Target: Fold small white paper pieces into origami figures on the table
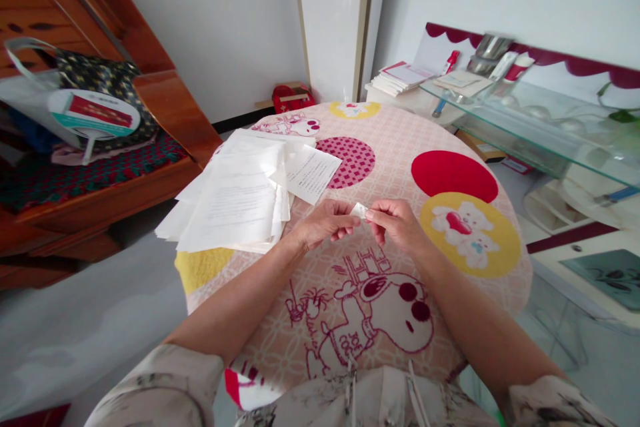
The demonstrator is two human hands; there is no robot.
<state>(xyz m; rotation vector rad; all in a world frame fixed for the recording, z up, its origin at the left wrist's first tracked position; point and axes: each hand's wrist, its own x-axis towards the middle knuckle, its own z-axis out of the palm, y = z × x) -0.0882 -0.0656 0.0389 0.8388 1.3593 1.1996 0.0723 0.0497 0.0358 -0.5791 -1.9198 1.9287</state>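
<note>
Above the middle of the round table, a small folded piece of white paper is pinched between my two hands. My left hand grips its left end with thumb and fingers. At its right end, my right hand closes thumb and forefinger on it. Faint marks show on the paper, too small to read. Left of my hands lies a loose pile of printed white sheets. A smaller printed sheet sticks out from the pile's right side, just beyond my left hand.
A patterned pink cloth covers the table. To the left, a wooden bench holds a bag and a round hand fan. At right, a glass shelf carries cups and small items, near stacked booklets. A red item sits on the floor behind.
</note>
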